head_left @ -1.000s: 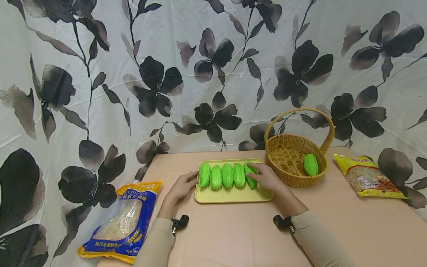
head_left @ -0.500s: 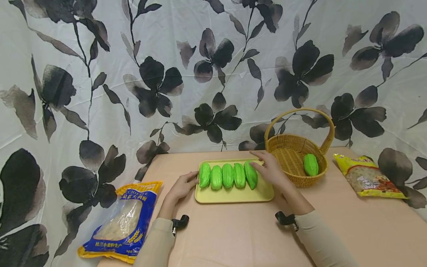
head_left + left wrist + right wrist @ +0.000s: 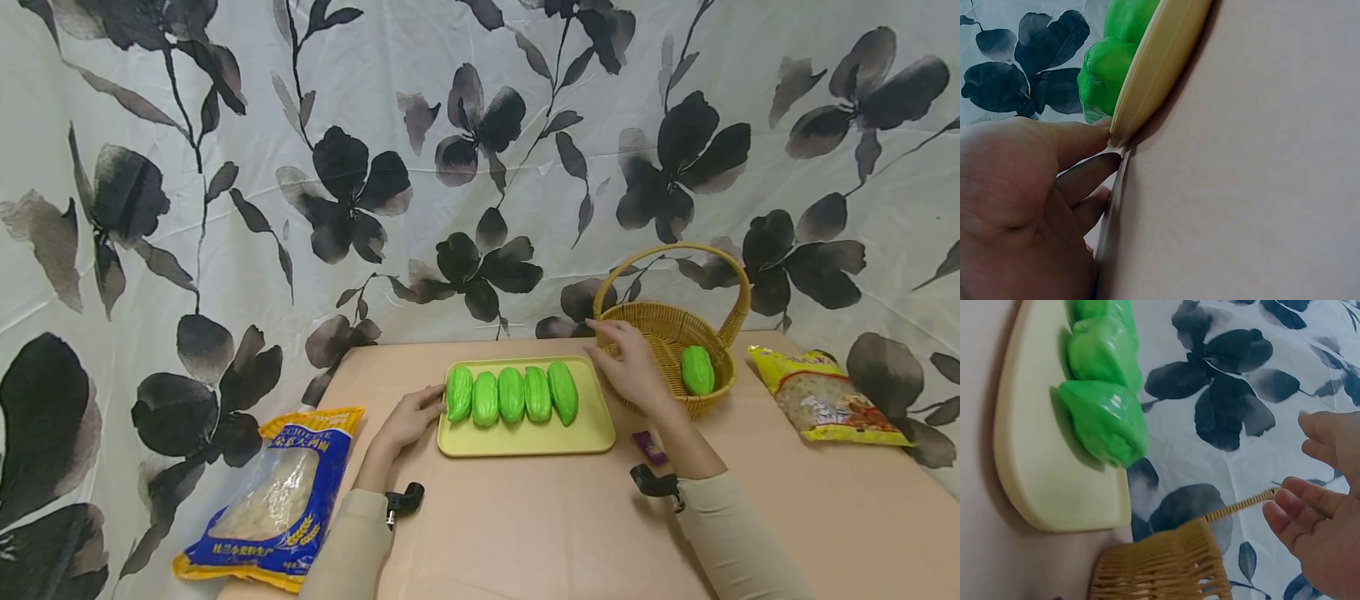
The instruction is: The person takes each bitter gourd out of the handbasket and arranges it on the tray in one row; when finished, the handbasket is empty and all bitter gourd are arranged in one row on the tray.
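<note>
A pale yellow tray [image 3: 592,437] carries a row of several glossy, ridged green gourd-like pieces [image 3: 512,397], side by side toward its left. My left hand [image 3: 408,421] is at the tray's left edge; in the left wrist view, thumb and forefinger pinch the rim [image 3: 1147,72]. My right hand [image 3: 633,367] is raised before the left part of a wicker basket [image 3: 675,410], its fingers parted and holding nothing. Inside the basket, at the right, lies one green gourd-like piece [image 3: 697,371]. The right wrist view shows the right hand's fingers apart from the tray and its pieces.
A blue and yellow pasta bag [image 3: 277,500] lies left of my left forearm. To the basket's right is a yellow food bag [image 3: 828,396]. A small purple packet [image 3: 649,447] lies beside my right forearm. Floral cloth [image 3: 480,167] hangs behind the table.
My right hand has left the rightmost green piece and moved right and away to the basket. The purple packet has come into sight. My left hand has stayed put.
</note>
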`<state>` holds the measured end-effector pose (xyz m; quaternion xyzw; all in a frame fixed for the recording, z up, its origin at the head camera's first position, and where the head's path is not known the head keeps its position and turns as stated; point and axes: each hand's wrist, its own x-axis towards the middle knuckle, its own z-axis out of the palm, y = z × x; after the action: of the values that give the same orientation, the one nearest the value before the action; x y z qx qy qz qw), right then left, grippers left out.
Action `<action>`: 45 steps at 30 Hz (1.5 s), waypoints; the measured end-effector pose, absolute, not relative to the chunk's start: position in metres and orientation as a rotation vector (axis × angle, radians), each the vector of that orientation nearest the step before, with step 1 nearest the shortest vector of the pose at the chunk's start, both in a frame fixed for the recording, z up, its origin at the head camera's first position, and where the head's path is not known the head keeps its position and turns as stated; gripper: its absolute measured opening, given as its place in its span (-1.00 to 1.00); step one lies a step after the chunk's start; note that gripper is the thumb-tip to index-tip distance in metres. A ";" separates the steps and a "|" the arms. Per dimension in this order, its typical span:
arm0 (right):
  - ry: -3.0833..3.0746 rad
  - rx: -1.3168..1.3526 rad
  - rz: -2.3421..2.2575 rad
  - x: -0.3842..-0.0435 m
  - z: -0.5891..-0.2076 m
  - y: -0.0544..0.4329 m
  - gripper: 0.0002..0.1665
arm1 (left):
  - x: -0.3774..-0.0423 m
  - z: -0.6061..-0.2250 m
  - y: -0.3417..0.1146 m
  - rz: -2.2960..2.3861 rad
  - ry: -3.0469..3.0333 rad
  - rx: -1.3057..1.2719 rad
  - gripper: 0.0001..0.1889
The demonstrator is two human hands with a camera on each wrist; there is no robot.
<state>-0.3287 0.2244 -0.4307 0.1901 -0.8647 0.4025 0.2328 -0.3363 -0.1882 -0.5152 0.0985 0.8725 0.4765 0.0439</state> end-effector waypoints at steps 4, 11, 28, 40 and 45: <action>-2.361 0.496 1.125 -0.330 -0.427 0.235 -0.48 | -0.337 -0.514 -0.189 1.446 2.672 0.293 -0.48; -2.371 0.437 1.139 -0.331 -0.424 0.252 -0.44 | -0.337 -0.515 -0.189 1.457 2.666 0.296 -0.47; -2.501 0.258 0.983 -0.349 -0.441 0.308 -0.41 | -0.336 -0.517 -0.189 1.451 2.671 0.297 -0.46; -2.637 0.135 0.942 -0.357 -0.450 0.334 -0.33 | -0.337 -0.516 -0.189 1.447 2.675 0.302 -0.48; -2.717 0.128 0.896 -0.358 -0.451 0.341 -0.29 | -0.338 -0.516 -0.189 1.452 2.668 0.286 -0.48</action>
<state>-0.3584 0.3407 -0.4509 0.0443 -0.9396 0.3099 0.1387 -0.3380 -0.1888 -0.5164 0.0937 0.8735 0.4756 0.0454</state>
